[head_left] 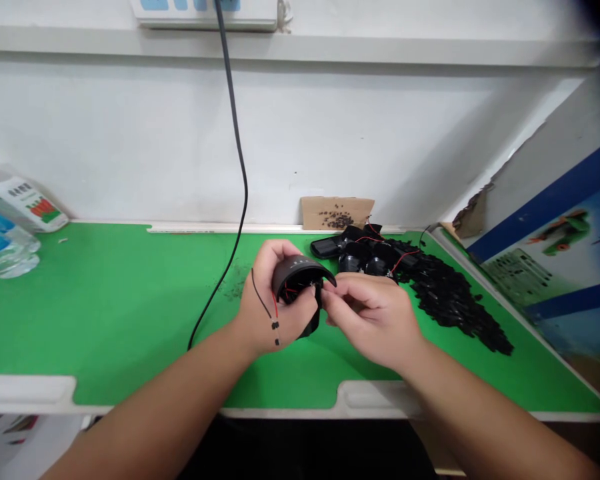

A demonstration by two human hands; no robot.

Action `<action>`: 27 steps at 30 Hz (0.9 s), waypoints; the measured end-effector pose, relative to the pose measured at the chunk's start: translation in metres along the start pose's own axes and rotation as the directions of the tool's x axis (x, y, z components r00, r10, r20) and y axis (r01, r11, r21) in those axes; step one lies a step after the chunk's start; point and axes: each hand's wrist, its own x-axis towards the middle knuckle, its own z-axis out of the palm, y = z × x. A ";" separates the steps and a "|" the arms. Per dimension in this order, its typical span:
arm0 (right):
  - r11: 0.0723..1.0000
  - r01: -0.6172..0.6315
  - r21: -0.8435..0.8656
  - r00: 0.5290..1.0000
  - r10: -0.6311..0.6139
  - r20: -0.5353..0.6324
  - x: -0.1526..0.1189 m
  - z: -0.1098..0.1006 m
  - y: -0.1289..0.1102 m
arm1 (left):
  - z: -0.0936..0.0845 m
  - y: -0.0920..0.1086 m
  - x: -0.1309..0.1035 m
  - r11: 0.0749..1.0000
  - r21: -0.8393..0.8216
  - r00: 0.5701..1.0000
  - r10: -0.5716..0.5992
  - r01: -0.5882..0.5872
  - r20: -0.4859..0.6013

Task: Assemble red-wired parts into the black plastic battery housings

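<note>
My left hand [275, 300] is wrapped round a black curved housing [300, 265] above the green mat, its thumb pressing inside the opening. A red wire and a black wire [260, 295] come out of the housing and lie over the back of that hand, ending in a small connector [275, 326]. At the housing's right edge my right hand [370, 313] has thumb and forefinger pinched together. Whatever small part may be between those fingertips is too small to make out.
Several black housings [325, 247] with red wires and a long heap of black pieces [445, 293] lie right. Cardboard [313, 212] holding tiny dark parts stands behind. A black cable [237, 140] hangs down left of centre. Bottles [10, 243] stand far left, a printed box [570, 253] right.
</note>
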 end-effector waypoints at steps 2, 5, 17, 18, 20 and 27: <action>1.000 0.011 0.005 1.000 -0.011 0.009 0.000 -0.001 0.000 | 0.000 0.001 0.000 1.000 0.004 1.000 -0.016 0.016 -0.002; 1.000 0.001 0.024 1.000 -0.001 0.010 -0.001 -0.001 0.000 | 0.000 0.002 0.000 0.999 0.011 0.999 -0.035 0.035 -0.008; 0.996 -0.027 0.080 1.000 0.027 0.002 -0.004 0.001 0.003 | -0.001 0.000 -0.001 0.999 0.010 0.999 -0.044 0.044 -0.018; 0.997 -0.018 0.074 1.000 0.018 0.005 -0.004 0.000 0.003 | -0.001 0.001 -0.001 0.999 0.002 0.999 -0.043 0.043 -0.017; 0.997 -0.014 0.075 1.000 0.013 0.008 -0.004 0.000 0.003 | -0.001 0.002 -0.001 0.999 -0.016 0.999 -0.044 0.043 -0.017; 0.981 -0.050 0.190 0.998 0.041 0.050 -0.001 -0.002 -0.002 | -0.003 0.006 -0.001 0.998 -0.027 0.998 -0.052 0.051 -0.021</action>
